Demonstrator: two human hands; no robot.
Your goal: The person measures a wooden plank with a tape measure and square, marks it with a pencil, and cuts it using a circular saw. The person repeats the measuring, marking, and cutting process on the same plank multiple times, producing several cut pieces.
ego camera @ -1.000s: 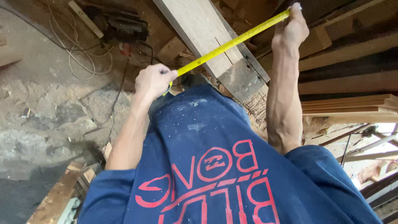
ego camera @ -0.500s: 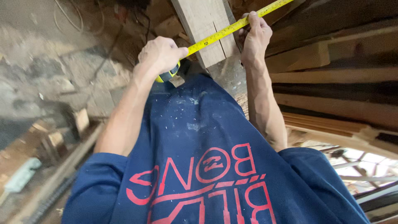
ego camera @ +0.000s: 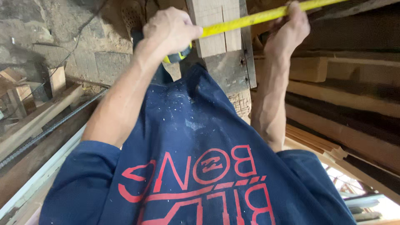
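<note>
1 head-worn camera looks steeply down the wearer's own chest, close enough that the dusty navy shirt (ego camera: 196, 166) fills the lower half of the frame. Both forearms rise to the top edge, with stacked timber (ego camera: 346, 96) at right and a stone floor (ego camera: 71, 37) at upper left.

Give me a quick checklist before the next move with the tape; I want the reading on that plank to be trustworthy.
1. Tape case held firm: the left hand is closed around the tape measure case. Ok.
2. Blade pinned at the far side: the right hand presses the yellow blade. Ok.
3. Blade straight across the wooden plank: no sag or kink visible. Ok.
4. Blade square to the plank edges: it runs at a slant in this view. Cannot tell.
5. Hook end seated: it runs out of the picture. Cannot tell.
6. Markings readable: too small to tell here. Cannot tell.
</note>
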